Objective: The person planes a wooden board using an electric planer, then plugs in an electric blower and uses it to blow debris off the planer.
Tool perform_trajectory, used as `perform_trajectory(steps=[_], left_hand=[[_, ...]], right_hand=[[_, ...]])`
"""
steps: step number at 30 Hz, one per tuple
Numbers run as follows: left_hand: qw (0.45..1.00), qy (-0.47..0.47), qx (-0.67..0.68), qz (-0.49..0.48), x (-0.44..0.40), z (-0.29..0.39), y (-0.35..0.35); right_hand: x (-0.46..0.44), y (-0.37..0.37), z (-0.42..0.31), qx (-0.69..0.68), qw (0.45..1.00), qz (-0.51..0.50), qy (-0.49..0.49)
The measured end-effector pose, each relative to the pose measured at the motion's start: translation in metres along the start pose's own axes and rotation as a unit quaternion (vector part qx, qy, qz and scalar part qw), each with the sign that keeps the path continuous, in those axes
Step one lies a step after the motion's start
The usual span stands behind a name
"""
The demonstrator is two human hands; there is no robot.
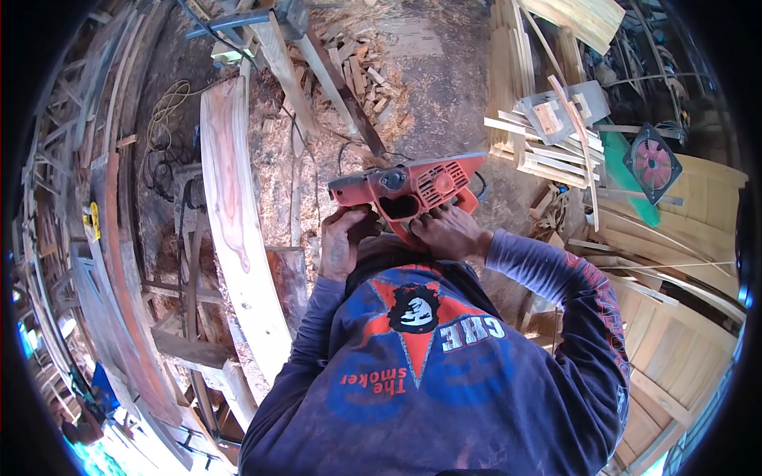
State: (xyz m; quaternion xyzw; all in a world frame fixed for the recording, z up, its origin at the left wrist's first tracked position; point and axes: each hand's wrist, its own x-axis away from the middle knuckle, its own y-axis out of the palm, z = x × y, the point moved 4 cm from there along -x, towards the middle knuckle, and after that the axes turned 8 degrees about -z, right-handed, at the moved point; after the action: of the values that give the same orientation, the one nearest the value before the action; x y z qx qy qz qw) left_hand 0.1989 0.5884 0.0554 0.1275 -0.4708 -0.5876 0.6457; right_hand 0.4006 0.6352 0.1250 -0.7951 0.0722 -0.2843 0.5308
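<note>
Yellow item (92,220) lies left of the pale plank (232,174), the reference. Right of the plank, the left hand (345,240) meets the red power tool (414,187); its closure is hidden, cannot tell. The tool sits right of the plank. Farther right of it, the right hand (450,232) grasps the tool's near side. Farthest from the plank: a fan (654,160).

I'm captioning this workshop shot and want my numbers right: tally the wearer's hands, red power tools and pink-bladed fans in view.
Left hand and right hand: 2
Red power tool: 1
Pink-bladed fan: 1
Total: 4
</note>
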Motion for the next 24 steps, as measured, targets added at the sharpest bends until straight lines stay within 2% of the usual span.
perform_trajectory(steps=[1, 3, 6, 21, 24], left_hand=[[1.000, -0.006, -0.008, 0.006, 0.000, 0.000, 0.000], [1.000, -0.011, -0.014, 0.013, 0.002, 0.000, 0.001], [0.999, -0.007, -0.020, 0.030, 0.003, 0.000, 0.003], [1.000, 0.001, -0.021, -0.003, 0.007, 0.004, 0.009], [1.000, 0.011, -0.023, 0.000, 0.009, 0.005, 0.011]], right_hand=[[-0.001, -0.002, 0.001, 0.001, 1.000, -0.002, -0.002], [-0.002, 0.002, 0.003, -0.029, 0.997, -0.066, 0.012], [-0.002, 0.005, 0.006, -0.039, 0.996, -0.075, 0.013], [-0.001, 0.009, 0.010, -0.038, 0.998, 0.019, -0.055], [-0.001, 0.003, 0.008, -0.043, 0.998, -0.020, -0.036]])
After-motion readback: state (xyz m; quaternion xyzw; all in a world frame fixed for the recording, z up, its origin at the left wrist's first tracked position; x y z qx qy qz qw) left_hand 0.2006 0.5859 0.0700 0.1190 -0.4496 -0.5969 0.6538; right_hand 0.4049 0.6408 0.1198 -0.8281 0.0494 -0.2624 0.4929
